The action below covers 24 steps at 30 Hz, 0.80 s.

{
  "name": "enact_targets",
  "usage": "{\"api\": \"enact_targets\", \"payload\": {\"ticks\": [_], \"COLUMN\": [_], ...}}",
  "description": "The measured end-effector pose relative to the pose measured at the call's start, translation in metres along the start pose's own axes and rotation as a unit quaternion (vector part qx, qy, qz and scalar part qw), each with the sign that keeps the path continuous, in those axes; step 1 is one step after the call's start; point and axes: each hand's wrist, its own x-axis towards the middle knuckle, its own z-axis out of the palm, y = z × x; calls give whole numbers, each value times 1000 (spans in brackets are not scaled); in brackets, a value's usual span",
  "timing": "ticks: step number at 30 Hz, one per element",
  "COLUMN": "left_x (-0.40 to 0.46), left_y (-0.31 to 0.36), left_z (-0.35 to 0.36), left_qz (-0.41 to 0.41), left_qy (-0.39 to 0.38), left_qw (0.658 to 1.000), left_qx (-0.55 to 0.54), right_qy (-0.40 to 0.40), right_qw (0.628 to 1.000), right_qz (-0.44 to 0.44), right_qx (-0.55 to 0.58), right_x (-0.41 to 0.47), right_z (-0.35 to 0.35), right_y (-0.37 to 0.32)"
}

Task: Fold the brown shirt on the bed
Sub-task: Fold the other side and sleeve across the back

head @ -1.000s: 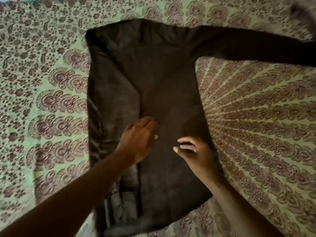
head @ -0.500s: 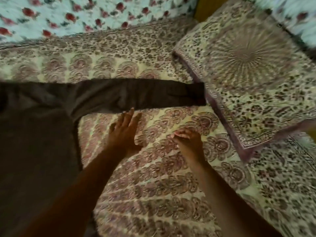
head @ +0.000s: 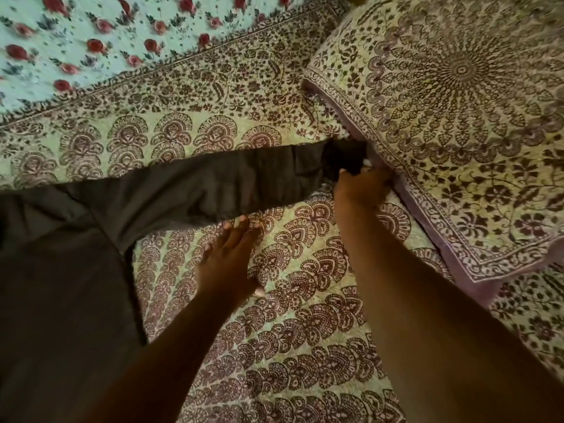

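The brown shirt (head: 61,285) lies flat on the bed, its body filling the lower left. One long sleeve (head: 198,184) stretches rightward to a dark cuff beside a pillow. My right hand (head: 360,187) grips that cuff end, with the fingers curled around the fabric. My left hand (head: 225,257) is spread flat on the bedspread just below the sleeve, its fingertips touching the sleeve's lower edge. The rest of the shirt runs out of view on the left.
A patterned pillow (head: 457,132) lies at the right, its edge against the cuff. The paisley bedspread (head: 290,331) covers the bed. A pale sheet with red flowers (head: 91,41) lies along the far edge.
The view swung right from the shirt's body to the sleeve. Both hands left the body; my right hand reached the cuff and closed on it, and my left hand moved up to the sleeve's edge.
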Motion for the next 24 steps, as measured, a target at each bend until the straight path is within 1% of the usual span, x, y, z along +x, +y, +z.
{"api": "enact_targets", "payload": {"ticks": [1, 3, 4, 6, 7, 8, 9, 10, 11, 12, 13, 14, 15, 16, 17, 18, 19, 20, 21, 22, 23, 24], "left_x": [1, 2, 2, 0, -3, -5, -9, -12, -15, -23, -29, -34, -43, -50, -62, -74, -83, -91, -97, -106, -116, -127], "left_y": [0, -6, -10, -21, -26, -31, -33, -36, -39, -43, -49, -56, -68, -81, -92, -101, -113, -127, -142, -159, -176, -188], "left_z": [1, 3, 4, 4, 2, 0, -5, -12, -22, -35, -50, -63, -75, -86, -95, -101, -103, -105, -101, -100, -99, -100], "left_qz": [3, 10, 18, 35, 38, 38, 37, 25, -11, -41, -84, -131, -153, -157, -140, -135, -148, -182, -215, -238, -239, -233], "left_qy": [1, 0, -4, -18, -18, -15, -4, 24, 57, 92, 110, 100, 71, 32, 0, -13, 1, 35, 70, 85, 85, 70], "left_qw": [1000, 1000, 999, 995, 990, 976, 954, 924, 892, 841, 780, 706, 643, 601, 593, 613, 658, 705, 739, 749, 746, 734], "left_qx": [-4, -23, -39, -89, -138, -213, -298, -380, -449, -531, -610, -689, -747, -783, -793, -778, -738, -685, -635, -612, -616, -634], "right_qy": [-3, -34, -53, -82, -96, -111, -130, -160, -198, -240, -276, -309, -340, -367, -393, -417, -433, -435, -426, -413, -393, -372], "right_qw": [1000, 998, 996, 987, 979, 967, 953, 933, 909, 880, 850, 819, 792, 771, 753, 735, 720, 714, 722, 746, 782, 824], "right_qz": [5, -1, -26, -112, -159, -205, -250, -297, -347, -395, -440, -478, -504, -518, -527, -534, -542, -548, -543, -519, -477, -418], "right_qx": [19, 53, 62, 77, 86, 99, 112, 122, 121, 108, 89, 69, 54, 44, 34, 27, 24, 29, 44, 60, 77, 91], "right_x": [-1, -10, -18, -42, -59, -78, -99, -123, -146, -169, -190, -212, -232, -251, -270, -289, -309, -326, -338, -352, -364, -375], "right_z": [3, 8, 8, 4, 1, -3, -10, -16, -22, -26, -29, -31, -31, -31, -28, -26, -24, -21, -19, -15, -10, -5], "right_y": [-2, -2, -1, 0, 1, 3, 5, 8, 11, 18, 26, 36, 48, 58, 67, 72, 75, 78, 79, 79, 78, 75]}}
